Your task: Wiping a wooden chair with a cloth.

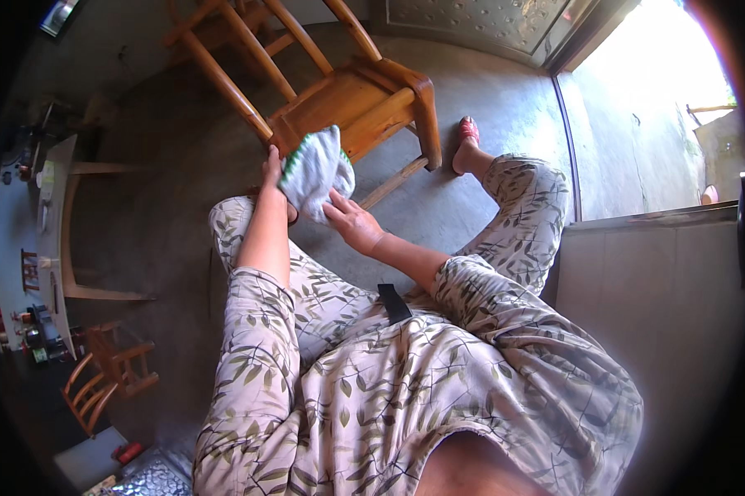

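Observation:
A whitish-grey knitted cloth (315, 173) with green stitching along its edge is bunched up in front of me. My right hand (355, 226) pinches its lower right side between thumb and fingers. Against the cloth's left side is my left hand (273, 172), its fingers pointing up beside the base of a chair post. The cloth hides much of that palm, so its grip does not show. Just beyond both hands is a wooden chair (354, 105), tipped at an angle, its seat behind the cloth.
My knees are spread, and a foot in a red sandal (468, 131) rests on the concrete floor (434, 204). An open doorway (651, 124) lies to the right. Leftward are a table (62, 217) and a small wooden chair (109, 372). Another wooden chair (236, 25) stands behind the near one.

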The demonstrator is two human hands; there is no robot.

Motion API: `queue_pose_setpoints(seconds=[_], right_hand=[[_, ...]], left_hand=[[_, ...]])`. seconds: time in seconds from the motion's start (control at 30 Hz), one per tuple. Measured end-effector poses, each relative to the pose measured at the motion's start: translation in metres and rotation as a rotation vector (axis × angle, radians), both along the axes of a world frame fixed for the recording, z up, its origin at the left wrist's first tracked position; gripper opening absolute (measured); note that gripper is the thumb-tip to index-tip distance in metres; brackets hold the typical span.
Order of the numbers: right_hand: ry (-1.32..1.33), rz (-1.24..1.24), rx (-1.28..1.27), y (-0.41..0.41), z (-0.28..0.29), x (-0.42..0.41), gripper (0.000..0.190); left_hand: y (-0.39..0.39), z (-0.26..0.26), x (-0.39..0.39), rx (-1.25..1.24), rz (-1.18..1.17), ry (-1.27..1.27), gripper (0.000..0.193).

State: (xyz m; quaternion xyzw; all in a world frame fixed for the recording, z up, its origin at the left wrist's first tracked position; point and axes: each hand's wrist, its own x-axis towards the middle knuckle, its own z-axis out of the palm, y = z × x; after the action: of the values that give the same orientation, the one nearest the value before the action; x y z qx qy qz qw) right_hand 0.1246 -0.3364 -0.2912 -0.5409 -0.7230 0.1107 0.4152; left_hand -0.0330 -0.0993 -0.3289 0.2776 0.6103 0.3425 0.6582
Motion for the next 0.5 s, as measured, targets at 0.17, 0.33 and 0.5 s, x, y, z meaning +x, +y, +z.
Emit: queue_pose_setpoints(seconds=[0.17,0.33,0.5], right_hand=[[-0.161,0.138,-0.474,-0.023,-0.055,0.027,0.039],[-0.111,0.085,-0.699,-0.011,-0.061,0.033,0.038],[-0.041,0.227,-0.816,0.036,-0.016,0.073,0.038]], left_hand=[[-0.024,0.034,0.033,0.012,0.095,0.229,0.069],[-0.04,0.059,0.057,0.023,0.049,0.274,0.073],[-0.045,0.068,0.059,0.005,0.063,0.33,0.075]])
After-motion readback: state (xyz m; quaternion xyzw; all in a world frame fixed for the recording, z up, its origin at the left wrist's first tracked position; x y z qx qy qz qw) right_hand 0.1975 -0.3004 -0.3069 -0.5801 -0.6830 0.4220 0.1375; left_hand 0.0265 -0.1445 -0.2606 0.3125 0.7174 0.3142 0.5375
